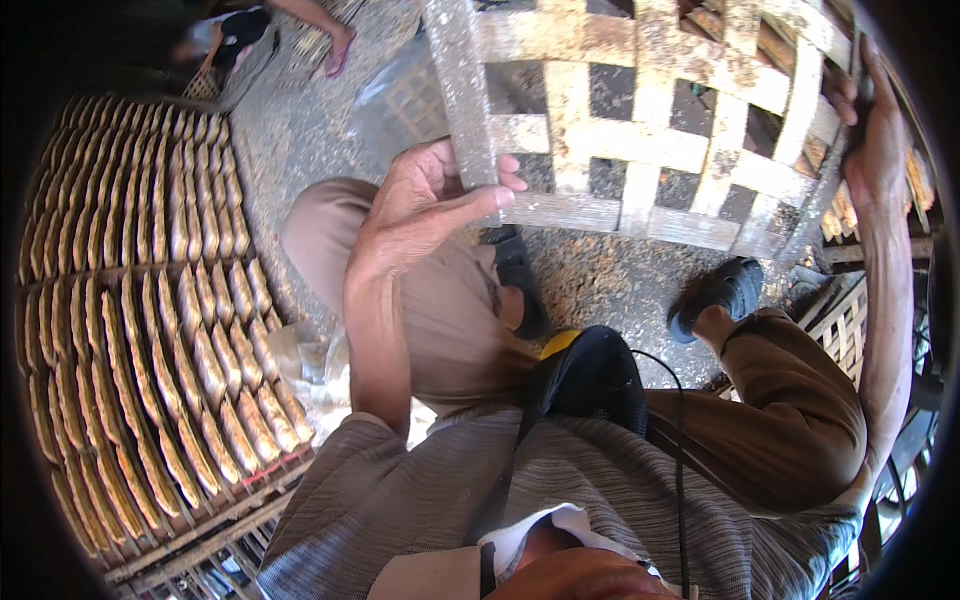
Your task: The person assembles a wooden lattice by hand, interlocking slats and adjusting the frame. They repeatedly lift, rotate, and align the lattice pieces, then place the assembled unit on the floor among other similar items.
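Observation:
In front of me, a woven lattice rack of flat pale strips is raised and tilted above the floor. My left hand grips its left edge bar near the lower corner, thumb on the near side and fingertips showing past the bar. My right hand is at the rack's right edge, its fingers curled round the frame. The weave has wide square gaps, through which the floor and some wooden pieces show. Nothing lies on the visible face of the rack.
To my left, slatted racks hold long rows of brownish slices. A clear plastic sheet lies on the littered floor. Another person's foot is at the far left. A second lattice rack stands by my right leg.

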Motion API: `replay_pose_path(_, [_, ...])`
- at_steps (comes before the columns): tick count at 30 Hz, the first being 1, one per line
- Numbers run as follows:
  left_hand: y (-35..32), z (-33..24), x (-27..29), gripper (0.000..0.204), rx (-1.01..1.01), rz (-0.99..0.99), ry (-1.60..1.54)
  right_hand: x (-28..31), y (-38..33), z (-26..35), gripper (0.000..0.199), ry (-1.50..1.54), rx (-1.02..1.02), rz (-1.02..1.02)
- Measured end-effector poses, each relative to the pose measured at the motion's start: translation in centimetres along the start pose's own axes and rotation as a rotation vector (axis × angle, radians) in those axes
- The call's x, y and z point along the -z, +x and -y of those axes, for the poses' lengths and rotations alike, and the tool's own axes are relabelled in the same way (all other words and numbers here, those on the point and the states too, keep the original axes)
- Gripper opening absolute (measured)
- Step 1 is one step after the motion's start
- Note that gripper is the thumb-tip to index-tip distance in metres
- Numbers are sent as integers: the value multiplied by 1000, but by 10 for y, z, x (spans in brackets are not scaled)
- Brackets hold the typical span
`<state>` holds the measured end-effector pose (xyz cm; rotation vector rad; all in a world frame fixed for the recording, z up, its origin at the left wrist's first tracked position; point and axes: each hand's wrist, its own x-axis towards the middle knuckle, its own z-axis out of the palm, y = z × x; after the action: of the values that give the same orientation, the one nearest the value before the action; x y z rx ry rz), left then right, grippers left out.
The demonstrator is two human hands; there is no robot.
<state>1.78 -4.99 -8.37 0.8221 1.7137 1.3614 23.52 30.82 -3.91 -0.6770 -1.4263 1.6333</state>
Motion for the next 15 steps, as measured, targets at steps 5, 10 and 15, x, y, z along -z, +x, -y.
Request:
replay_pose_path(5, [-22,13,-5,43,73,-29,-2,-2,-3,-9,50,-94,16,-44])
replay_pose_path(10, [-18,36,-30,40,-194,-175,48,-15,-9,-5,53,-131,7,-54])
replay_pose_path(15, [-14,35,-25,30,-49,-305,33,-12,-5,-14,47,-65,-2,-78])
